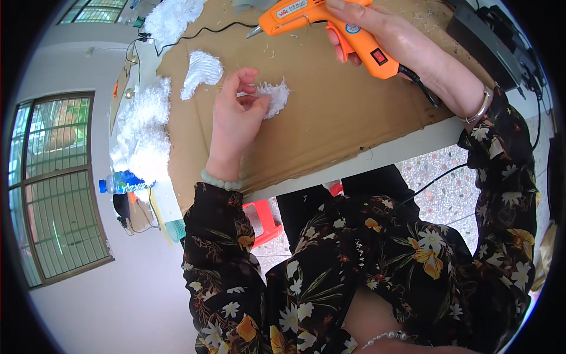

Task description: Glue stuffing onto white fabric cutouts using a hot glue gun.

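An orange hot glue gun (359, 41) is in my right hand (389, 29), held above the cardboard with its metal nozzle pointing left. My fingers wrap its handle, near the orange-red trigger. My left hand (236, 118) pinches a small fluffy white fabric piece (276, 99) between thumb and fingers, low over the cardboard. Part of that piece is hidden behind the fingers. A second white piece (202, 72), ribbed and curved, lies flat on the cardboard to the left of that hand.
The brown cardboard sheet (330, 130) covers the table. Fluffy white material (144, 130) is heaped along the left edge, beside a blue-labelled bottle (124, 182). A black cord (200, 30) crosses at the back. A dark box (480, 47) stands at the far right.
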{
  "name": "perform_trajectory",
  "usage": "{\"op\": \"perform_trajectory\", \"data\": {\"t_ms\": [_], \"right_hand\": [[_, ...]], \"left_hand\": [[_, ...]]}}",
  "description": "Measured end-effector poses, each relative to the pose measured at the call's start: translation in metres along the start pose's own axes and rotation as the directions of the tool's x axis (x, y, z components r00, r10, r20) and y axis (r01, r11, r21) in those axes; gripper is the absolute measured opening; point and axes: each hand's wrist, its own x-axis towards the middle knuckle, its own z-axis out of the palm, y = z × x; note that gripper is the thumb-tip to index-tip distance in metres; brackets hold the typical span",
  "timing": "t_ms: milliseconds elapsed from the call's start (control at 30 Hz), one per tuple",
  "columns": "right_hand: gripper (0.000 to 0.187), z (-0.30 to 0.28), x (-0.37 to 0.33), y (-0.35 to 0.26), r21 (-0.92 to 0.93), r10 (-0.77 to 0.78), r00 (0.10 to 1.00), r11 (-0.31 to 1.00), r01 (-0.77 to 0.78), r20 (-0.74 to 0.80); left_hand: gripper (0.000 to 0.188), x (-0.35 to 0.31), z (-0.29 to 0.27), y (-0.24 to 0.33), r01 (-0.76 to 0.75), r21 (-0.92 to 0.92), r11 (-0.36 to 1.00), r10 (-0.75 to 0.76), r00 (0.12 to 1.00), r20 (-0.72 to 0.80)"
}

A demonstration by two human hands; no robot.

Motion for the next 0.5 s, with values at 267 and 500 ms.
{"op": "perform_trajectory", "data": {"t_ms": [267,500], "right_hand": [[0.044,0.009,-0.012,-0.005,-0.162,-0.055,0.996,0.986,0.044,-0.069],[0.038,0.008,-0.014,-0.002,-0.061,-0.029,0.999,0.998,0.028,-0.022]], "left_hand": [[0.051,0.001,0.006,0.009,-0.109,0.167,0.980,0.126,0.988,-0.094],[0.054,0.000,0.002,-0.002,-0.028,0.179,0.983,0.028,1.000,0.003]]}}
